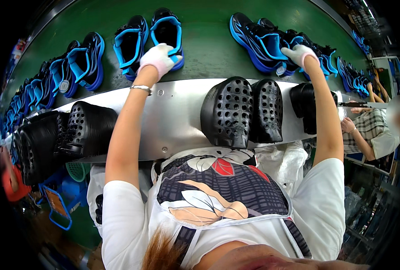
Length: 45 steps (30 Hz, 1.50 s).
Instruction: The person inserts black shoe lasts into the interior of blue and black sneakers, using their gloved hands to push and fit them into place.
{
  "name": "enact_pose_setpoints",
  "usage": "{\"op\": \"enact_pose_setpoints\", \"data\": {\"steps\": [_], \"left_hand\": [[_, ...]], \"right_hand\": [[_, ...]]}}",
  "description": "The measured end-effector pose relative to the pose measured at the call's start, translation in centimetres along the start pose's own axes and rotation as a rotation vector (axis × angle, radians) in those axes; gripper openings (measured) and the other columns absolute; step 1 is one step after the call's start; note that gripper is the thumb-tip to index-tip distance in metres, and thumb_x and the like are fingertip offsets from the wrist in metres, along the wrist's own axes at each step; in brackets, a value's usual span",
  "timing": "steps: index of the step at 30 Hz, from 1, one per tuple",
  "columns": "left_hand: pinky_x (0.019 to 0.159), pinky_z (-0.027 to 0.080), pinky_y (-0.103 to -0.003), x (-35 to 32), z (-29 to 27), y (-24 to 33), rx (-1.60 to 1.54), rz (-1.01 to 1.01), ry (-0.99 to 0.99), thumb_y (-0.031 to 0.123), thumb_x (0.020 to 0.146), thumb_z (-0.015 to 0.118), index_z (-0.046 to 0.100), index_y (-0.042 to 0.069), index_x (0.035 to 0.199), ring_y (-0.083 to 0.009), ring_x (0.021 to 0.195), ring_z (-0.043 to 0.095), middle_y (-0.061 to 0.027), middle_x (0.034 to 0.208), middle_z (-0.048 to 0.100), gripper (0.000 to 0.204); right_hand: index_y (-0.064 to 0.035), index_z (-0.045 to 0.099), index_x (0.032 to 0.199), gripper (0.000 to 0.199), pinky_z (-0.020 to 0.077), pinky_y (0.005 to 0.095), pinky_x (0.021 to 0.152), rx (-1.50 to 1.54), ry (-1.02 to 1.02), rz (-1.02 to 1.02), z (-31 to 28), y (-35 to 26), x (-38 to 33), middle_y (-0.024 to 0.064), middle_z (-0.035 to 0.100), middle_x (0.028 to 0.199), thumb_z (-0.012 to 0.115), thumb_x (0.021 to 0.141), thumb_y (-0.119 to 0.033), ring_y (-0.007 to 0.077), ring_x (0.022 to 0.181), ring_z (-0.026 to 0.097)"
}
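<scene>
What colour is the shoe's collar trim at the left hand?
Bright blue collar trim, clearest in the head view.

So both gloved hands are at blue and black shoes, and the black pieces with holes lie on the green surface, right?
Not quite: the head view shows the black pieces with holes on the silver metal ledge, not the green surface. The left hand and right hand, both gloved, are at blue and black shoes.
</scene>
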<state>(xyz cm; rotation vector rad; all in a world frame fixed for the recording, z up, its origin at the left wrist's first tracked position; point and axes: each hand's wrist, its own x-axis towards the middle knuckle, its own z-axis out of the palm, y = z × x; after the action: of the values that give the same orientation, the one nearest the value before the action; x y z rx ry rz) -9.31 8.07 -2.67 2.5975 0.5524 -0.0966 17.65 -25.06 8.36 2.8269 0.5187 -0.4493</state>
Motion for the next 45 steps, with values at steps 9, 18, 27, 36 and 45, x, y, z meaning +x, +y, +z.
{"op": "enact_pose_setpoints", "data": {"steps": [9,18,27,36,45], "left_hand": [[0.101,0.045,-0.038,-0.5,-0.5,0.4,-0.085,-0.090,-0.066,0.044,0.088,0.065,0.062,0.003,0.124,-0.0356,0.116,0.056,-0.0139,0.125,0.060,0.054],[0.094,0.048,-0.041,0.1,1.5,-1.5,-0.080,0.079,0.151,0.043,0.088,0.063,0.069,0.007,0.108,-0.0393,0.105,0.058,-0.0176,0.116,0.062,0.042],[0.094,0.046,-0.037,-0.3,1.5,-1.2,-0.078,0.011,0.099,0.040,0.087,0.069,0.064,0.003,0.115,-0.0359,0.104,0.059,-0.0161,0.113,0.061,0.047],[0.100,0.047,-0.037,-1.7,3.1,-2.1,-0.205,0.070,0.345,0.030,0.085,0.071,0.057,0.014,0.132,-0.0345,0.114,0.058,-0.0130,0.127,0.059,0.052],[0.091,0.052,-0.045,-6.8,-1.9,0.8,-0.120,-0.111,0.364,0.038,0.079,0.071,0.047,0.014,0.136,-0.0325,0.114,0.059,-0.0157,0.133,0.048,0.067]], "right_hand": [[0.0076,0.067,0.110,0.053,0.0503,0.0396,0.087,0.173,-0.054,-0.101,2.6,-5.4,2.4,0.0235,0.069,0.105,0.067,0.080,-0.037,0.0337,0.095,0.067],[0.0014,0.069,0.098,0.048,0.0513,0.0396,0.081,0.211,-0.051,-0.300,2.2,-11.4,-0.5,0.0229,0.068,0.092,0.061,0.081,-0.042,0.0333,0.085,0.066],[-0.0065,0.068,0.106,0.031,0.0525,0.0349,0.078,0.430,0.227,-0.765,-2.6,-9.3,-17.3,0.0132,0.069,0.092,0.057,0.093,-0.032,0.0287,0.084,0.067],[-0.0064,0.064,0.107,0.054,0.0499,0.0414,0.084,0.186,0.297,-0.980,-0.1,-8.1,-25.0,0.0112,0.063,0.105,0.080,0.065,-0.036,0.0319,0.098,0.060],[-0.0046,0.058,0.099,0.056,0.0447,0.0456,0.090,0.113,0.366,-0.921,0.8,-10.3,-26.4,0.0163,0.058,0.107,0.082,0.054,-0.028,0.0380,0.102,0.055]]}}
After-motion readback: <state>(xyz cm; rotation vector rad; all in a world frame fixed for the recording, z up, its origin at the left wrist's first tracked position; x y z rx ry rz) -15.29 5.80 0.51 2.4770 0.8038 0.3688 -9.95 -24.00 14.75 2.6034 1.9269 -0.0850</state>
